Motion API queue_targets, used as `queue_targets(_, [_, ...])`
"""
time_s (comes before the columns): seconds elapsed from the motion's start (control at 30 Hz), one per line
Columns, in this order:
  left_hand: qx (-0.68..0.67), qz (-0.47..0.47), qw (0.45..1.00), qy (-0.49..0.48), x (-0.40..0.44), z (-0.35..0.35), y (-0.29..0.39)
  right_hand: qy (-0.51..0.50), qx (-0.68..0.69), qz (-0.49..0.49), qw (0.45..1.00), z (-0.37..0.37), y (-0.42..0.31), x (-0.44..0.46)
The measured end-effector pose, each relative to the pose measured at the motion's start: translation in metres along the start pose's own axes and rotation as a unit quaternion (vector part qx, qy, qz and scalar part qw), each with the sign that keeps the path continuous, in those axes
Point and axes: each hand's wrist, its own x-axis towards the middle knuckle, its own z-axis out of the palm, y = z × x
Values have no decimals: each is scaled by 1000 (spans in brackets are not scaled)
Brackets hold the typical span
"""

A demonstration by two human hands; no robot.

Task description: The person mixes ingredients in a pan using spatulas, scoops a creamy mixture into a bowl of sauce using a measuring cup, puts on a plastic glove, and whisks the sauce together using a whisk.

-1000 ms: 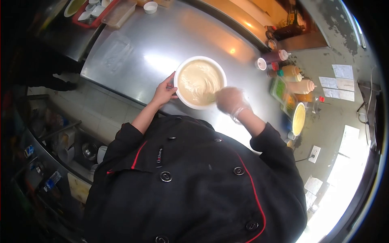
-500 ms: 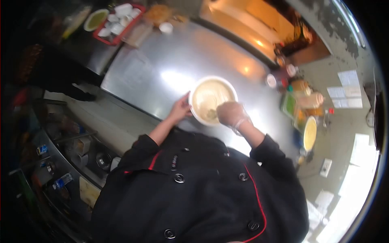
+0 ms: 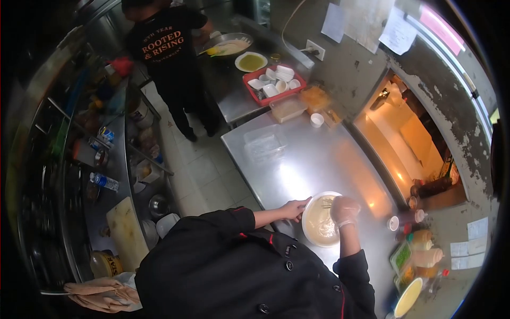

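Note:
A white bowl (image 3: 306, 232) of creamy, pale beige sauce (image 3: 320, 223) stands on the steel table. At its left side my bare left hand (image 3: 294, 209) grips the rim, with fingers against the outer wall. My right hand (image 3: 346, 210), in a clear plastic glove, is closed over the bowl's upper right edge. From it a whisk-like wire utensil (image 3: 328, 203) reaches into the sauce near the far rim; its handle is hidden in my fist. Glossy swirls mark the sauce's surface.
A clear plastic container (image 3: 264, 142) lies on the steel table (image 3: 340, 154). Farther back is a red basket (image 3: 302, 85) of white cups. Squeeze bottles (image 3: 428, 257) line the right wall. A person in a black shirt (image 3: 162, 45) stands by a large pan (image 3: 234, 45). Shelves (image 3: 125, 175) run along the left.
My view has swung left and up, bringing the other person and back counter into sight. The utensil has moved from the bowl's near side to its far side. My left hand stays on the rim.

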Motion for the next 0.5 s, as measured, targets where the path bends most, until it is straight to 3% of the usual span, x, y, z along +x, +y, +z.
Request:
queue_targets(0.13, [-25,-7,1000,10,11,-2,-6,-39,-36,-110,993,-19,-28,-33])
queue_targets(0.27, [-51,-2,999,10,8,1,-5,-96,-37,-197,975,21,-4,-64])
queue_targets(0.4, [-39,14,999,3,8,1,-11,-111,-20,-104,988,58,55,-67])
queue_targets(0.5, [-35,13,999,2,8,2,-11,-125,-9,-122,985,38,45,-66])
